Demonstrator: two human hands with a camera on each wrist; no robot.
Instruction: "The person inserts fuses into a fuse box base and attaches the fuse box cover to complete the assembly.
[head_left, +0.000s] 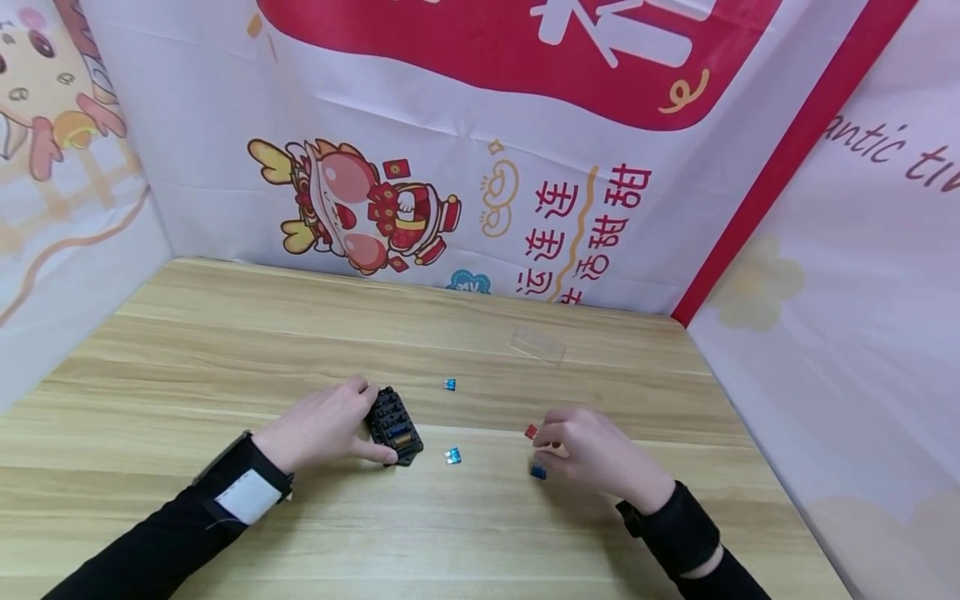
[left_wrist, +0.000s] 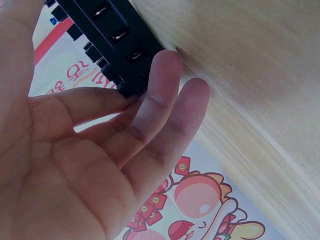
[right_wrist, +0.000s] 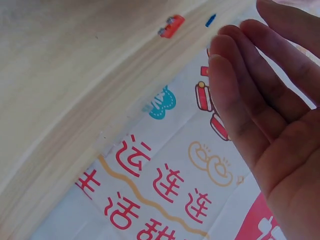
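Observation:
My left hand (head_left: 326, 425) grips a black fuse box (head_left: 392, 423) at its edges, thumb on the near end and fingers at the far end. Seated in its slots are a dark blue fuse (head_left: 397, 431) and a tan one (head_left: 402, 439). In the left wrist view, the box (left_wrist: 120, 35) shows slots with metal contacts. My right hand (head_left: 592, 450) hovers low over the table, fingers loosely bent, beside a red blade fuse (head_left: 531, 432) and a dark blue fuse (head_left: 537, 472). A speck of red shows between its fingers; whether they touch it is unclear.
Two light blue blade fuses, a farther fuse (head_left: 449, 384) and a nearer fuse (head_left: 453, 456), lie right of the box. Toward the back lies a clear plastic cover (head_left: 537, 346). Printed cloth walls (head_left: 420, 92) enclose the wooden table (head_left: 360, 542) at the back and sides.

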